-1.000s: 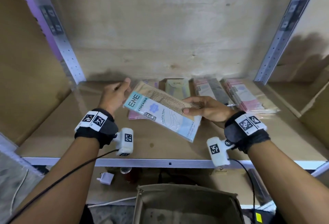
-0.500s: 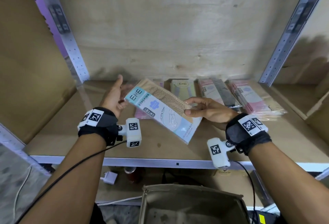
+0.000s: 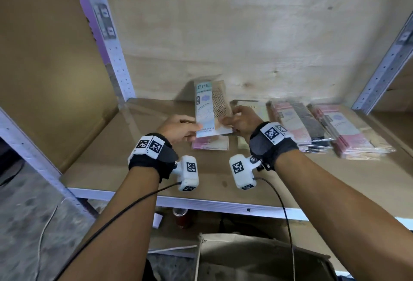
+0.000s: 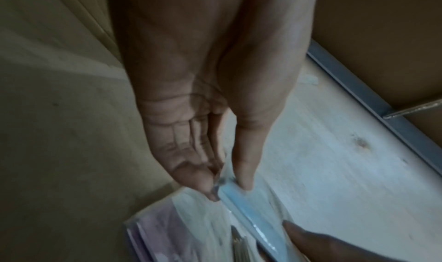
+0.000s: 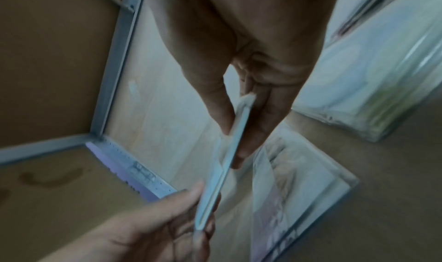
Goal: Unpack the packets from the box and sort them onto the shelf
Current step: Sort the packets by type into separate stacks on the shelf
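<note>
and the blue-labelled stocking packet (image 3: 210, 107) is up on its short end now, squared to the back wall where a second ago it sat slanted across the hands. the left hand (image 3: 178, 129), which was open and clear of it half a second back, has come in: thumb and fingers pinch the lower left edge. the right hand (image 3: 240, 120) pinches the lower right edge, thumb on one face, fingers on the other, so both hands hold the one packet. it hangs just above the pink stack (image 3: 211, 143) at the left of the row on the shelf (image 3: 111, 153), not yet touching it as far as i can tell, the wrist views are blurred. three more piles (image 3: 299, 122) lie alongside to the right. that reads as lining it up to lay flat on a pile, nearly placed. the box (image 3: 263, 258) waits below the shelf, its inside mostly out of sight.
</note>
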Motion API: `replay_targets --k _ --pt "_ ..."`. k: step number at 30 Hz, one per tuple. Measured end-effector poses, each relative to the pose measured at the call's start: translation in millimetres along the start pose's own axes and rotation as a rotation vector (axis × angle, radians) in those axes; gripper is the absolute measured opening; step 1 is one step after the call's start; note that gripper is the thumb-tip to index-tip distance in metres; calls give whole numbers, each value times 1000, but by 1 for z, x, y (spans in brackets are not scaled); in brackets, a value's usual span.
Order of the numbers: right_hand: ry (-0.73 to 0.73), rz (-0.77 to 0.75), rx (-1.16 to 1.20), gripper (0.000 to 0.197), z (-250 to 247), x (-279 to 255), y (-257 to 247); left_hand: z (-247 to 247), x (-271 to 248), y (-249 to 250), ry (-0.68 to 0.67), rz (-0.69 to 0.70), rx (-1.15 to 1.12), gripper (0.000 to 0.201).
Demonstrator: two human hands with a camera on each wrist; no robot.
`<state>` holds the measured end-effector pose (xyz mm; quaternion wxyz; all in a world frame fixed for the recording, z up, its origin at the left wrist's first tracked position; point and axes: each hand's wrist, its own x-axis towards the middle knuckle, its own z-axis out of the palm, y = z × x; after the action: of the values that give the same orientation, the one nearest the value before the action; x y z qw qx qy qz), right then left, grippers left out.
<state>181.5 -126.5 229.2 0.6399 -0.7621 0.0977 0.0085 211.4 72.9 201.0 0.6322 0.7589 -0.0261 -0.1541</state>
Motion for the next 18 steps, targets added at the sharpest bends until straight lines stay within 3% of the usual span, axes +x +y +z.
replay_targets --k 3,8,14,18 --pt "57 43 -301 22 6 10 -1 -5 7 -6 73 33 87 31" --pt "85 100 -739 47 11 16 -5 -1 11 -14 122 37 212 18" --pt "89 96 -944 62 24 20 -2 7 14 -18 152 11 289 17" --pt "81 104 -1012 50 29 19 0 9 14 -17 174 12 331 20"
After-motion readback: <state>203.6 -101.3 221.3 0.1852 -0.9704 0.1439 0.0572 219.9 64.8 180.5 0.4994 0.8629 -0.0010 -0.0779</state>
